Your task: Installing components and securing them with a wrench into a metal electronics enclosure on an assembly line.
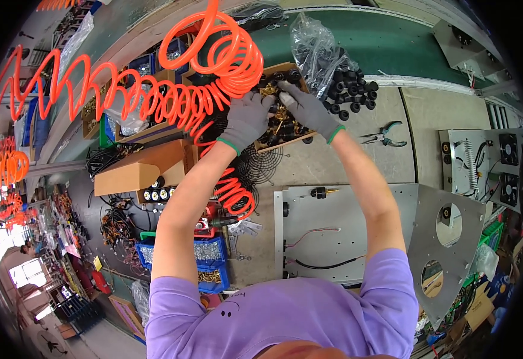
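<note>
My left hand [248,119], in a grey glove with a green cuff, is at the left side of an open cardboard box [268,149]. Its fingers are curled over the box's contents, and whatever they grip is hidden. Gloved the same way, my right hand [310,111] reaches in from the right, its fingers stretched out over the parts. The box holds a mix of brass-coloured fittings [283,124] and black round parts [278,76]. Just right of the box, black plastic knobs or caps [351,90] spill from a clear plastic bag [316,51].
A coiled orange air hose [237,66] hangs near my left hand. Pliers [384,136] lie right of the box. Closer to me sits a sheet-metal panel [351,230] with a black-and-brass part [321,192] on it. Blue bins [210,250] of small hardware and a brown carton [133,173] stand left.
</note>
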Tool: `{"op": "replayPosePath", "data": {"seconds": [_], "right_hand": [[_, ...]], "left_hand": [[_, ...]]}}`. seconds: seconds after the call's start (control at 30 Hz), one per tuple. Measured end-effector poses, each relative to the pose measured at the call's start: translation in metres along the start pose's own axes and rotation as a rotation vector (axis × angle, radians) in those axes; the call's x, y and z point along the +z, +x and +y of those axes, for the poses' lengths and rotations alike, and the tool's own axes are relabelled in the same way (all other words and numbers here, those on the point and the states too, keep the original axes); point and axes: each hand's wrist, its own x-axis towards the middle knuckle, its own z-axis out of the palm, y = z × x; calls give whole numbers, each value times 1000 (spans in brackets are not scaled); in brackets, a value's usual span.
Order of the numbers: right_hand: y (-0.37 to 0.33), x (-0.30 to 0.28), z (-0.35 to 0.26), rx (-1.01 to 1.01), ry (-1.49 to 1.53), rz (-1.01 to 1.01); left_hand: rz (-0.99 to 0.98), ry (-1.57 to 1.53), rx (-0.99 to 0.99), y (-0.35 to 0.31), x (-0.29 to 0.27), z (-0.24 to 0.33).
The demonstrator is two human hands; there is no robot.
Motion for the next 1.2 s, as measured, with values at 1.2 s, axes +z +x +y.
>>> {"op": "replayPosePath", "data": {"seconds": [1.2], "right_hand": [[3, -13, -15, 144, -326, -44]], "left_hand": [[-220, 40, -134, 14, -10, -15]]}}
